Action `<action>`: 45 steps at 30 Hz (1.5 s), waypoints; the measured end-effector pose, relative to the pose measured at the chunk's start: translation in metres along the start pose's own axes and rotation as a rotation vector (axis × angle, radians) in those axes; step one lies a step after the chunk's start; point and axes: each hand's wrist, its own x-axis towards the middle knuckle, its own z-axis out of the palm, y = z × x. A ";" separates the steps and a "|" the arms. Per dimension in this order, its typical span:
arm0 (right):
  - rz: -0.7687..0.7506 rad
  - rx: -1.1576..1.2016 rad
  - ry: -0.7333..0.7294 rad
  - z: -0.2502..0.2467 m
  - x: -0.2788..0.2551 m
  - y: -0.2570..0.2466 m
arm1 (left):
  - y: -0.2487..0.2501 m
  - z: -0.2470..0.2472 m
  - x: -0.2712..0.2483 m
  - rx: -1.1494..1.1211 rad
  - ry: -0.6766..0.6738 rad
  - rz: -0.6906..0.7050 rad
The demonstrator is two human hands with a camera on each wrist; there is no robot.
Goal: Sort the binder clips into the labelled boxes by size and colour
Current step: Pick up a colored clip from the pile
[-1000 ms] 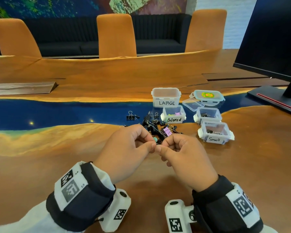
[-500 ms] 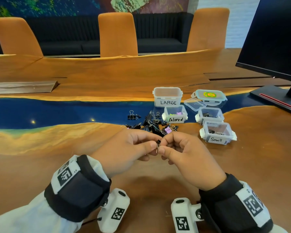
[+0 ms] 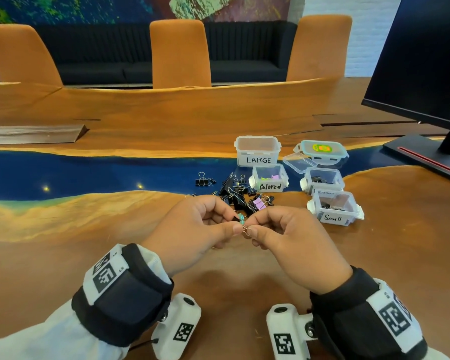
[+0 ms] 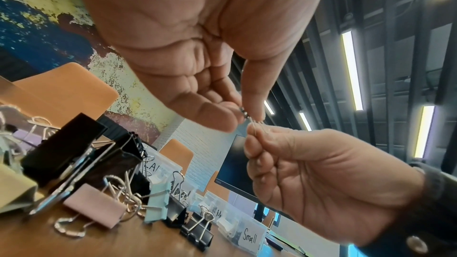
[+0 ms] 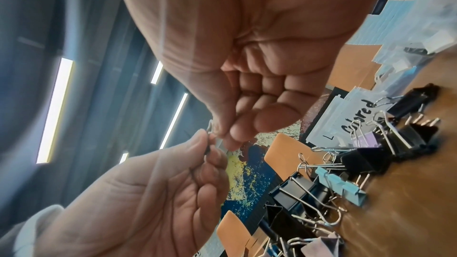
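My left hand (image 3: 192, 229) and right hand (image 3: 294, 240) meet above the table (image 3: 63, 255), both curled into pinches on two small interlocked clips. My left thumb and forefinger pinch a tiny black clip (image 3: 236, 218). My right thumb and forefinger pinch the wire handle (image 3: 246, 231) of a tiny teal clip (image 3: 241, 220); my other fingers are folded in. The pair sits in the air at 6 o'clock from the unsorted pile (image 3: 242, 193).

Handling judgement: these clips are very light, hard and springy, with smooth bodies and thin wire loops that snag on each other. Grip the body by its flat sides and the loop near its bend, then draw apart gently; a sharp tug could flick one away.

Destinations: the box marked Colored (image 3: 270, 179) lies at 12 o'clock from my hands, the box marked Small (image 3: 334, 210) at 2 o'clock. The box marked LARGE (image 3: 257, 152) stands behind the Colored box.
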 end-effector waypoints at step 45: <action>0.011 -0.617 -0.375 -0.074 -0.005 -0.011 | 0.026 0.028 -0.005 0.314 0.052 0.137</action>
